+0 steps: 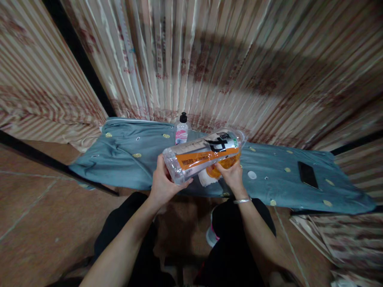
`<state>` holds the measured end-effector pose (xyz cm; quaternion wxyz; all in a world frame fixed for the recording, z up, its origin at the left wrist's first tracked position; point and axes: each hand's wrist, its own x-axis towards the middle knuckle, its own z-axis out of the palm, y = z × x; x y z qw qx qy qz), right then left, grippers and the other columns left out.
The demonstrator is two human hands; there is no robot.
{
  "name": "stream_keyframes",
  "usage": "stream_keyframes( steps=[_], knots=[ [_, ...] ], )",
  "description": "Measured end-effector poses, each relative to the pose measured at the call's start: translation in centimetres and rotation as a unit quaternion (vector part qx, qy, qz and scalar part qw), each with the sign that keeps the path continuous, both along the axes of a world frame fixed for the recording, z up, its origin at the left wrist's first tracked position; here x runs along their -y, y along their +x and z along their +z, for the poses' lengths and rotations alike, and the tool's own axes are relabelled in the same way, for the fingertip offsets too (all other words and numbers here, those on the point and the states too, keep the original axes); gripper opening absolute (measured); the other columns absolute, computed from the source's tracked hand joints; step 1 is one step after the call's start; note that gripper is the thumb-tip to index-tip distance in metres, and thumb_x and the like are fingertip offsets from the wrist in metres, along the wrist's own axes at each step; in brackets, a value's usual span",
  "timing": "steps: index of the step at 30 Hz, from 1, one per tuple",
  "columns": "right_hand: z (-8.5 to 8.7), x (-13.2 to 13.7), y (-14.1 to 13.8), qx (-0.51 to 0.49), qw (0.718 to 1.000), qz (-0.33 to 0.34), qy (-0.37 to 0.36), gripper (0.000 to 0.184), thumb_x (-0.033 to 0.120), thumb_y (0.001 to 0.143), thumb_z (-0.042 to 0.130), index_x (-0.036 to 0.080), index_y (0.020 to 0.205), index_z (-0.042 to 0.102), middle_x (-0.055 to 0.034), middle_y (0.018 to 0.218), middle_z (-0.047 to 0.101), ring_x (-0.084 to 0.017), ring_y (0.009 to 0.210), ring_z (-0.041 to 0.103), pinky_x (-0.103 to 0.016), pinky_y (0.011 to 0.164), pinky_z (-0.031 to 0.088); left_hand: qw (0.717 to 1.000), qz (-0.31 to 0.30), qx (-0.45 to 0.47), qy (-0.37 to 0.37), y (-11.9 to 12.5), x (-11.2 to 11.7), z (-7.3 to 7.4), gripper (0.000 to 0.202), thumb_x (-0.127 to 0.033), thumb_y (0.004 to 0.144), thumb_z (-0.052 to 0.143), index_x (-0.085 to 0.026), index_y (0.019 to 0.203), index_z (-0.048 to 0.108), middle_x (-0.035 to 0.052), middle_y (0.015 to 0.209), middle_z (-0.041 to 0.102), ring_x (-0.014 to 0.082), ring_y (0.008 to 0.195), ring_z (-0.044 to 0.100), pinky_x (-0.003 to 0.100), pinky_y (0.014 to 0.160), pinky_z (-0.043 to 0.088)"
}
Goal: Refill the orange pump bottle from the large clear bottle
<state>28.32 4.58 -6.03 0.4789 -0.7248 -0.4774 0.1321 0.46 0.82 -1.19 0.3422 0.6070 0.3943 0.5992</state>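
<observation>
Plastic bottle (200, 155), left fingers (183, 185) clasping one end, right fingers (222, 168) near other, hold unclear

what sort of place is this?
Probably a curtained-off indoor nook or booth; whether home or workplace, I can't tell. Striped curtains hang close behind, dark bars stand against them, and a narrow cloth-covered table runs across in front.

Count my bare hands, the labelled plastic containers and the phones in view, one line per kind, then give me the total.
Hands: 2, the left hand and the right hand
Labelled plastic containers: 2, the large clear container and the black-capped bottle
Phones: 1, the dark phone
Total: 5
</observation>
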Motion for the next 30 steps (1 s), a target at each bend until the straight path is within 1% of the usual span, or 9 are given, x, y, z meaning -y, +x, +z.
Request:
stream_keyframes(
  steps=[2,5,7,11,14,18,21,26,30],
  knots=[
    [0.00,0.00,0.00,-0.002,1.000,0.000,-0.001,0.103,0.077,0.056,0.088,0.014,0.134,0.062,-0.0239,0.124,0.081,-0.044,0.119,0.077,-0.055,0.103,0.061,1.000,0.005,-0.007,-0.004,0.01,-0.02,-0.07,0.080,-0.042,0.064,0.104,-0.024,0.123,0.053,0.0061,0.114,0.081,0.0299,0.104,0.084,0.045,0.092,0.072],
    [-0.03,0.00,0.02,-0.001,1.000,0.000,-0.002,0.102,0.078,0.057,0.087,0.015,0.133,0.062,-0.0237,0.123,0.080,-0.045,0.119,0.077,-0.056,0.102,0.061,1.000,0.000,0.004,-0.005,0.04,-0.08,-0.11,0.078,-0.045,0.065,0.102,-0.025,0.122,0.053,0.0065,0.115,0.082,0.0291,0.103,0.085,0.042,0.088,0.073],
    [-0.11,0.00,0.05,0.002,1.000,0.001,0.002,0.101,0.078,0.057,0.087,0.016,0.133,0.062,-0.0235,0.125,0.080,-0.044,0.120,0.076,-0.055,0.102,0.061,1.000,-0.008,0.014,-0.001,0.03,-0.14,-0.20,0.077,-0.047,0.066,0.101,-0.025,0.122,0.053,0.0069,0.117,0.082,0.0295,0.103,0.085,0.043,0.087,0.073],
    [-0.28,-0.05,0.10,0.009,1.000,-0.003,-0.002,0.104,0.079,0.058,0.087,0.015,0.136,0.061,-0.0246,0.127,0.080,-0.045,0.122,0.076,-0.056,0.102,0.061,1.000,0.003,-0.006,0.014,-0.09,-0.24,-0.50,0.083,-0.045,0.065,0.103,-0.024,0.128,0.053,0.0081,0.117,0.080,0.0311,0.107,0.084,0.047,0.095,0.071],
    [-0.27,-0.07,0.11,0.012,1.000,-0.003,0.001,0.104,0.078,0.058,0.087,0.015,0.136,0.061,-0.0245,0.127,0.079,-0.045,0.121,0.076,-0.057,0.103,0.061,0.999,0.016,-0.020,0.026,-0.18,-0.23,-0.58,0.085,-0.044,0.066,0.103,-0.023,0.132,0.054,0.0081,0.117,0.079,0.0310,0.107,0.083,0.048,0.098,0.070],
    [-0.11,-0.06,0.10,0.012,1.000,-0.002,-0.002,0.104,0.080,0.057,0.086,0.015,0.134,0.063,-0.0240,0.124,0.080,-0.046,0.119,0.076,-0.059,0.103,0.061,1.000,0.005,-0.017,0.012,-0.18,-0.19,-0.42,0.085,-0.046,0.066,0.102,-0.023,0.131,0.053,0.0073,0.118,0.080,0.0299,0.107,0.083,0.045,0.095,0.071],
    [-0.11,-0.07,0.13,0.013,1.000,-0.002,-0.007,0.104,0.078,0.057,0.087,0.014,0.136,0.061,-0.0245,0.126,0.079,-0.046,0.120,0.076,-0.059,0.103,0.061,1.000,-0.009,-0.006,0.004,-0.18,-0.19,-0.38,0.085,-0.048,0.067,0.101,-0.025,0.132,0.052,0.0078,0.120,0.080,0.0299,0.108,0.083,0.045,0.093,0.072],
    [-0.32,-0.10,0.25,0.017,1.000,-0.003,0.001,0.102,0.077,0.058,0.088,0.015,0.135,0.062,-0.0233,0.125,0.080,-0.045,0.119,0.076,-0.059,0.103,0.061,0.999,0.018,-0.039,0.021,-0.28,-0.20,-0.62,0.086,-0.044,0.066,0.103,-0.024,0.132,0.054,0.0070,0.119,0.079,0.0296,0.108,0.083,0.045,0.098,0.070],
    [-0.29,-0.06,0.22,0.011,1.000,0.001,0.000,0.100,0.078,0.057,0.087,0.015,0.131,0.064,-0.0239,0.124,0.081,-0.046,0.117,0.077,-0.060,0.103,0.062,0.998,0.029,-0.051,0.037,-0.38,-0.22,-0.74,0.087,-0.042,0.065,0.104,-0.023,0.133,0.054,0.0079,0.118,0.080,0.0304,0.107,0.083,0.047,0.099,0.070]
  ],
)
